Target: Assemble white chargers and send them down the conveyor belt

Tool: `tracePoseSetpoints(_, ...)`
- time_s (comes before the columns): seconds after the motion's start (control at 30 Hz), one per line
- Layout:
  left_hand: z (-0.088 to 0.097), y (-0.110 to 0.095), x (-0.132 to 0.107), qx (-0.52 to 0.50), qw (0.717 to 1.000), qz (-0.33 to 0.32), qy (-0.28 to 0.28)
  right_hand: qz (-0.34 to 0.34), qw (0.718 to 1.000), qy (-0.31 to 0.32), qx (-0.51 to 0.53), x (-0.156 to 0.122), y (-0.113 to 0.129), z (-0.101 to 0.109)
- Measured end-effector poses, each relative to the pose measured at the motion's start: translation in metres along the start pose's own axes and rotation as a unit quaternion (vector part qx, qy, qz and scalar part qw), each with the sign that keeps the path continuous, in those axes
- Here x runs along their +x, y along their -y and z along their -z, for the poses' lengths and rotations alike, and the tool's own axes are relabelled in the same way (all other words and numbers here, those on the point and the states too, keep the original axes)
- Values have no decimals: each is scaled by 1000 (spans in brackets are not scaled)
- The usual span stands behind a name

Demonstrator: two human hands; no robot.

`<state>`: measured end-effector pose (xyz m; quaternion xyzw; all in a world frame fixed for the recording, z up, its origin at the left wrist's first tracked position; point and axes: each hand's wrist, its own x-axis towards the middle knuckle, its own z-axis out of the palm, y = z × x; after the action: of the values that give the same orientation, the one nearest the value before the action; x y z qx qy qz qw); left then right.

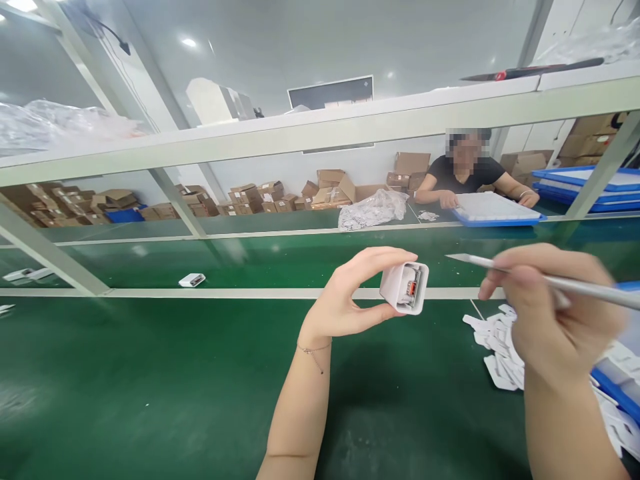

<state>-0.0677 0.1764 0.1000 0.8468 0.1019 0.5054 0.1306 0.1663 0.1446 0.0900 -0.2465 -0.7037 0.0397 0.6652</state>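
My left hand [353, 293] grips a white charger housing [390, 287] between thumb and fingers. Its open end faces right and toward me, showing an orange USB port and metal parts inside. To the right, my right hand [555, 307] is closed round a slim silver craft knife [590, 288]. The pointed blade aims left at the housing, a short gap away from it. Below my right hand lies a loose pile of flat white plastic pieces [503, 353], partly hidden by that hand and forearm.
Another white housing [192, 280] lies on the green belt [275, 260] at the left. A blue-edged tray [615, 390] stands at the right. Across the bench a person [467, 173] handles a blue tray [500, 217]. A plastic bag [375, 210] and cardboard boxes [333, 193] are behind.
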Motion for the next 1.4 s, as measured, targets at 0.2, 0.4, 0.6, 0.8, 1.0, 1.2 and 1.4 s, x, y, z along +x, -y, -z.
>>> tracePoseSetpoints(0.2, 9, 7, -6, -37, 997, -5, -73, -96, 789, 504, -337, -10, -52, -44)
tracePoseSetpoints(0.4, 14, 9, -7, -67, 992, -30, -99, -110, 722, 633, -257, -65, -66, -105)
tracePoseSetpoints(0.6, 15, 10, -8, -56, 995, -13, -82, -168, 809, 560, -68, -49, -73, -85)
tracePoseSetpoints(0.8, 3, 12, -5, -26, 997, 21, -74, -250, 917, 262, 166, -5, -62, -41)
tracePoseSetpoints(1.0, -23, 13, 1, -6, 997, 67, -28, -251, 917, 36, 308, 8, -29, -26)
tracePoseSetpoints(1.2, -35, 11, 3, -22, 998, 53, -4, -313, 889, -5, 334, 14, -31, -19)
tracePoseSetpoints(1.4, -35, 14, 3, -14, 998, 33, -47, -257, 939, -5, 229, 14, -23, -11)
